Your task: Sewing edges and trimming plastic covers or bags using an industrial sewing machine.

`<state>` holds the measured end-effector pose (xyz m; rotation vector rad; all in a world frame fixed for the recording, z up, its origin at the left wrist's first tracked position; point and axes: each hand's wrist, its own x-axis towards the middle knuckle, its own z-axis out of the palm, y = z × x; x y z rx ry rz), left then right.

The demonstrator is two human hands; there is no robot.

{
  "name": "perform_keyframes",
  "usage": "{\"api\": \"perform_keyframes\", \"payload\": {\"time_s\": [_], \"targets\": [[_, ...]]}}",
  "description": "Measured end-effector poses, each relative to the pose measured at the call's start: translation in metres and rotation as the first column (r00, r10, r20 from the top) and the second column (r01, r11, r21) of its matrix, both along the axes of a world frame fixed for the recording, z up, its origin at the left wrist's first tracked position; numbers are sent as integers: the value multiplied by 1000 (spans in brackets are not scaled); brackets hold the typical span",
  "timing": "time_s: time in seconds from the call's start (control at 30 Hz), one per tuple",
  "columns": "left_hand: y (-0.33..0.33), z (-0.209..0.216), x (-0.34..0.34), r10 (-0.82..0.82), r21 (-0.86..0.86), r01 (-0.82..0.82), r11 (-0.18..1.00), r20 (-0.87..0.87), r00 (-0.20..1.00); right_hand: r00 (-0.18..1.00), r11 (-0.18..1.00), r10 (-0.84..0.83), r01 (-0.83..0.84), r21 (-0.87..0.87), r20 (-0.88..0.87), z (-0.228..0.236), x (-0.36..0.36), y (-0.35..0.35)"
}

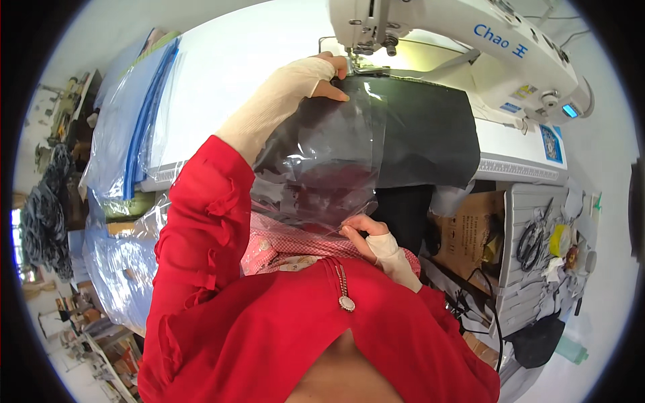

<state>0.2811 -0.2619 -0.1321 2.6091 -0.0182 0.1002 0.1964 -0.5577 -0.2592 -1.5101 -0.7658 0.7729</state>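
Note:
A clear plastic sheet point(322, 158) hangs over the table's front edge toward my lap, overlapping a black fabric piece point(430, 134) on its right. Their far edge lies by the presser foot of a white sewing machine point(443, 27). My left hand point(329, 75) is closed on the sheet's far edge, just left of the foot, its fingers bent and its thumb lying on the plastic. Down by my lap, my right hand point(366, 235) pinches the sheet's near lower edge between thumb and fingers. Beige sleeves cover both wrists.
Blue-edged clear plastic pieces point(138, 127) are heaped on the left of the white table point(222, 60). To the right, a grey tray point(531, 201) holds black scissors point(533, 243) and scraps. A cardboard box point(470, 232) stands under the table, near a black cable point(498, 316).

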Motion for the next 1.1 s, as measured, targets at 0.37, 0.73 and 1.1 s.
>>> {"api": "perform_keyframes", "payload": {"time_s": [0.37, 0.73, 1.1], "targets": [[-3, -3, 13, -268, -20, 268, 963, -131, 954, 999, 1000, 31, -31, 2, -28, -1, -9, -8], [-14, 30, -3, -273, -560, 46, 827, -329, 904, 999, 998, 27, -25, 64, -37, -3, -11, -9], [8, 13, -11, 30, -80, -33, 996, -40, 999, 989, 1000, -15, 14, -9, -148, 16, -11, 9]]}}
